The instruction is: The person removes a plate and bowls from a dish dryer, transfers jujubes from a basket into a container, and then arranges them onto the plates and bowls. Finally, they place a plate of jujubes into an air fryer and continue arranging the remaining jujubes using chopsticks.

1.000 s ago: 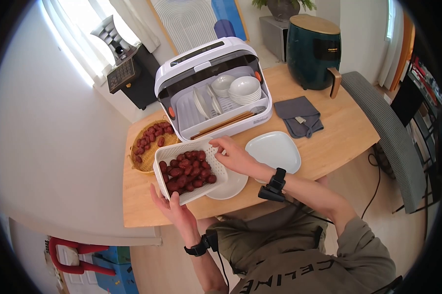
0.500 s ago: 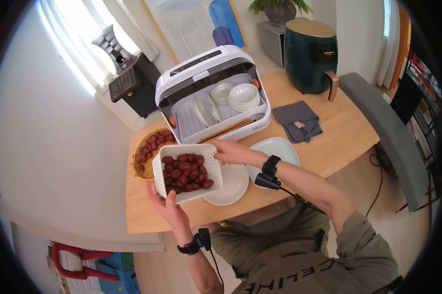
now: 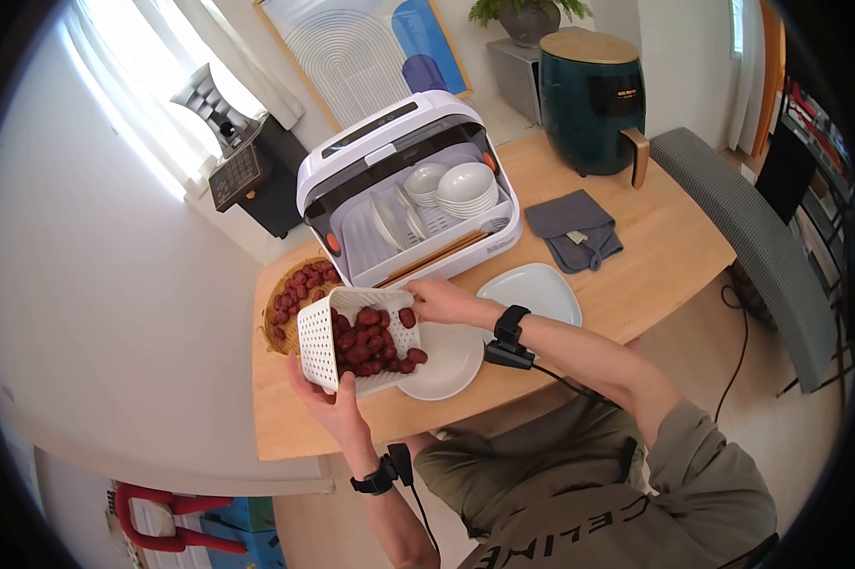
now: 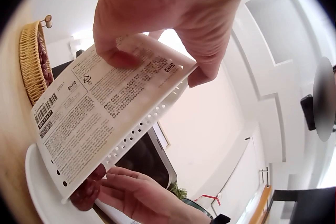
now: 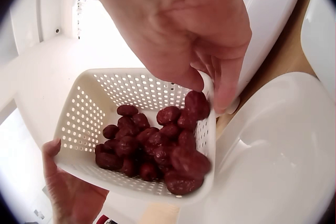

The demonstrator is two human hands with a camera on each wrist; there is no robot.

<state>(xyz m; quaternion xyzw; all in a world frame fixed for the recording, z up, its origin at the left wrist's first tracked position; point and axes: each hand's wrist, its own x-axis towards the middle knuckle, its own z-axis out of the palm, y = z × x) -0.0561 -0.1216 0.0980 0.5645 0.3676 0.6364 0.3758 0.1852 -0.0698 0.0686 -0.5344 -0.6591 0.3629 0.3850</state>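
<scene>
A white perforated basket [image 3: 316, 343] tilts to the right above a round white plate [image 3: 454, 365], close over it. Wrinkled red dates [image 5: 142, 142] are heaped toward its lowered side, some right at the rim. My left hand [image 3: 337, 410] grips the raised left end, thumb along the edge and fingers under the base. Printed labels [image 4: 100, 98] cover that underside in the left wrist view. At the far right corner, my right hand [image 3: 446, 302] pinches the rim, thumb inside and fingers outside.
Behind stands an open white dish cabinet [image 3: 404, 109] with bowls, plates and chopsticks. A wicker basket [image 3: 274, 313] of dates sits to its left. A square plate [image 3: 541, 294], a folded grey cloth [image 3: 574, 228] and a green air fryer [image 3: 589, 104] are on the right.
The basket has tipped further to the right, its left end rising, and the dates have slid toward the right side. My right hand has closed onto the rim's far corner.
</scene>
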